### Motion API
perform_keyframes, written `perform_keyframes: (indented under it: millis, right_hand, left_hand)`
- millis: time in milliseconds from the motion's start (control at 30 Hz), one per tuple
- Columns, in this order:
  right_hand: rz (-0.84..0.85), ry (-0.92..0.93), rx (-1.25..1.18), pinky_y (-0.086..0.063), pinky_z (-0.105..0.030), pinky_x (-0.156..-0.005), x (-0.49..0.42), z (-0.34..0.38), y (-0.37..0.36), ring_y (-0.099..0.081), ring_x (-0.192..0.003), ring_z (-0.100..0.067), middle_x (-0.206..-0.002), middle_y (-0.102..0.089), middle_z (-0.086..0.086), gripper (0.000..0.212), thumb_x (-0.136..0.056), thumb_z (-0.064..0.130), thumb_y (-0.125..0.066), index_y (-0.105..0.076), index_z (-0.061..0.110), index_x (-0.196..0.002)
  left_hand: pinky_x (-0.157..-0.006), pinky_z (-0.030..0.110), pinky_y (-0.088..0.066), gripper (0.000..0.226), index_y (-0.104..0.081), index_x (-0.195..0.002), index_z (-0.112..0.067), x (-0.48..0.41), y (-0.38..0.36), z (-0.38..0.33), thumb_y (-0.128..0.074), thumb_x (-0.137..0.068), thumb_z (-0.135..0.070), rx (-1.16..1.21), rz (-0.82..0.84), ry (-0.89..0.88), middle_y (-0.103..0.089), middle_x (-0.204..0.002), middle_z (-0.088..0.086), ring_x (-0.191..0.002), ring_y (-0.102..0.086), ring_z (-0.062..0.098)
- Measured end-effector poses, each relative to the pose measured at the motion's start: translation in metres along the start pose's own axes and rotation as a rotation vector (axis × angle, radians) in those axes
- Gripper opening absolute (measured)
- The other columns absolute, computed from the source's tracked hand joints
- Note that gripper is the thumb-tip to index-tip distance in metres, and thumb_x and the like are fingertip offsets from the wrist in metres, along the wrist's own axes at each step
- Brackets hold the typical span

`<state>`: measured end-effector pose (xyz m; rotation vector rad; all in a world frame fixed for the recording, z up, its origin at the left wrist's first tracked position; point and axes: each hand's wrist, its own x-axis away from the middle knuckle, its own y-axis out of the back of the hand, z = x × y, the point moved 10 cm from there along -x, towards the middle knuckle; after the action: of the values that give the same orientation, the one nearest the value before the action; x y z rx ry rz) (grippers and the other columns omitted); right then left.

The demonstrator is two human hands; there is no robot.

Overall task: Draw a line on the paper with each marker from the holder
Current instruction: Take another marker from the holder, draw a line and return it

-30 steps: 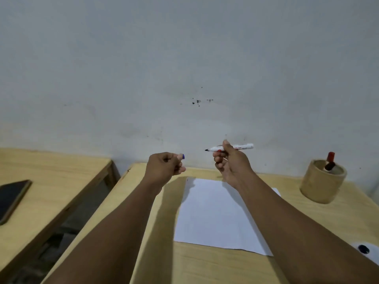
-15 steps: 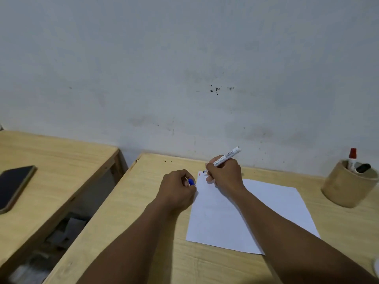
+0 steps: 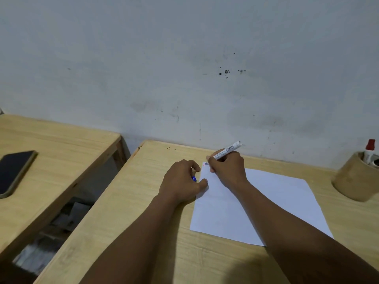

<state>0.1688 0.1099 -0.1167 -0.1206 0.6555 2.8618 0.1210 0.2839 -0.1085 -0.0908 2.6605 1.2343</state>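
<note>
A white sheet of paper (image 3: 266,203) lies on the wooden table (image 3: 143,212). My right hand (image 3: 227,169) grips a white marker (image 3: 228,149), its dark tip touching the paper's far left corner beside a short red mark (image 3: 203,164). My left hand (image 3: 182,181) rests on the paper's left edge, closed around a blue cap (image 3: 194,178). A round wooden holder (image 3: 354,179) stands at the far right. It holds a red-capped marker (image 3: 370,151) and a dark one, partly cut off by the frame edge.
A second wooden table (image 3: 57,152) stands to the left across a gap, with a dark phone (image 3: 14,171) lying on it. The wall (image 3: 184,68) runs right behind both tables. Clutter shows on the floor in the gap.
Both hands came down from the air onto the paper. The marker tip now touches the far left corner, and my left hand has settled on the paper's edge.
</note>
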Motion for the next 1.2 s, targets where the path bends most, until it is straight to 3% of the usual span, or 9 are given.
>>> perform_keyframes:
  millis: [233,367,567,667,733,833,933,1033,1200]
  right_hand:
    - [0.041,-0.022,-0.038,-0.056,-0.027,-0.054,0.0,-0.003,-0.002,-0.072,-0.055,-0.005,-0.066,-0.076,-0.002,0.009,-0.08,0.022,-0.075,-0.075,0.014,-0.076]
    - [0.018,-0.191,-0.344,-0.046,-0.029,-0.048,-0.002,-0.01,0.004,-0.064,-0.051,-0.018,-0.073,-0.075,-0.017,0.012,-0.083,0.014,-0.072,-0.074,0.003,-0.08]
    - [-0.073,-0.344,-0.678,-0.032,-0.02,-0.037,-0.005,0.001,0.044,-0.052,-0.038,-0.01,-0.065,-0.064,-0.008,0.01,-0.087,0.015,-0.073,-0.069,0.006,-0.085]
    - [-0.031,-0.33,-0.694,-0.031,-0.021,-0.038,-0.007,0.015,0.073,-0.051,-0.041,-0.01,-0.067,-0.062,-0.008,0.005,-0.089,0.011,-0.071,-0.068,0.007,-0.088]
    - [0.051,-0.352,-0.732,-0.034,-0.022,-0.042,-0.003,0.021,0.088,-0.055,-0.045,-0.013,-0.069,-0.062,-0.009,0.007,-0.091,0.011,-0.067,-0.068,0.007,-0.085]
    - [0.084,-0.38,-0.816,-0.038,-0.025,-0.048,0.007,0.022,0.119,-0.059,-0.05,-0.018,-0.069,-0.063,-0.01,0.011,-0.091,0.014,-0.058,-0.065,0.007,-0.085]
    - [0.016,-0.383,-0.881,-0.039,-0.025,-0.05,0.015,0.015,0.156,-0.059,-0.049,-0.019,-0.067,-0.065,-0.011,0.016,-0.091,0.014,-0.057,-0.064,0.003,-0.084]
    - [-0.034,-0.375,-0.916,-0.039,-0.024,-0.047,0.022,0.007,0.188,-0.059,-0.045,-0.017,-0.061,-0.066,-0.009,0.016,-0.093,0.015,-0.058,-0.063,0.002,-0.085]
    - [-0.132,-0.364,-0.979,-0.04,-0.02,-0.042,0.034,-0.007,0.235,-0.06,-0.041,-0.015,-0.061,-0.066,-0.009,0.019,-0.093,0.016,-0.06,-0.065,0.002,-0.081]
  left_hand:
    - [-0.061,0.023,-0.037,0.034,-0.066,-0.099,-0.024,0.0,0.0,0.001,-0.077,-0.074,-0.043,0.033,0.003,0.007,-0.052,-0.072,-0.014,-0.068,-0.05,0.008]
    - [-0.067,0.026,-0.049,0.034,-0.069,-0.097,-0.018,0.002,0.002,0.005,-0.068,-0.067,-0.032,0.12,0.068,0.06,-0.059,-0.073,-0.008,-0.072,-0.058,0.014]
    - [-0.055,0.003,-0.043,0.012,-0.074,-0.092,-0.014,0.0,0.01,0.008,-0.063,-0.089,-0.01,0.193,0.082,0.104,-0.072,-0.081,-0.008,-0.071,-0.067,0.001]
    - [-0.065,0.017,-0.052,0.008,-0.075,-0.087,-0.013,-0.009,0.024,-0.006,-0.067,-0.091,-0.012,0.314,0.006,0.127,-0.071,-0.081,-0.008,-0.067,-0.069,-0.002]
    - [-0.067,0.034,-0.061,0.003,-0.073,-0.09,-0.011,-0.019,0.029,-0.022,-0.071,-0.092,-0.012,0.431,-0.025,0.13,-0.07,-0.085,0.0,-0.064,-0.074,0.017]
    - [-0.066,0.034,-0.063,0.008,-0.07,-0.09,-0.005,-0.033,0.025,-0.062,-0.077,-0.086,-0.006,0.617,-0.014,0.136,-0.069,-0.083,0.01,-0.054,-0.072,0.025]
    - [-0.08,0.038,-0.064,0.013,-0.071,-0.088,-0.003,-0.041,0.005,-0.112,-0.082,-0.08,0.0,0.792,0.092,0.128,-0.072,-0.083,0.015,-0.066,-0.075,0.029]
    - [-0.076,0.028,-0.064,0.013,-0.07,-0.091,0.002,-0.042,-0.015,-0.16,-0.076,-0.083,0.01,0.977,0.178,0.119,-0.07,-0.087,0.019,-0.076,-0.075,0.031]
    - [-0.082,0.029,-0.064,0.012,-0.071,-0.1,0.004,-0.041,-0.041,-0.215,-0.073,-0.088,0.005,1.146,0.238,0.139,-0.077,-0.087,0.015,-0.079,-0.078,0.028]
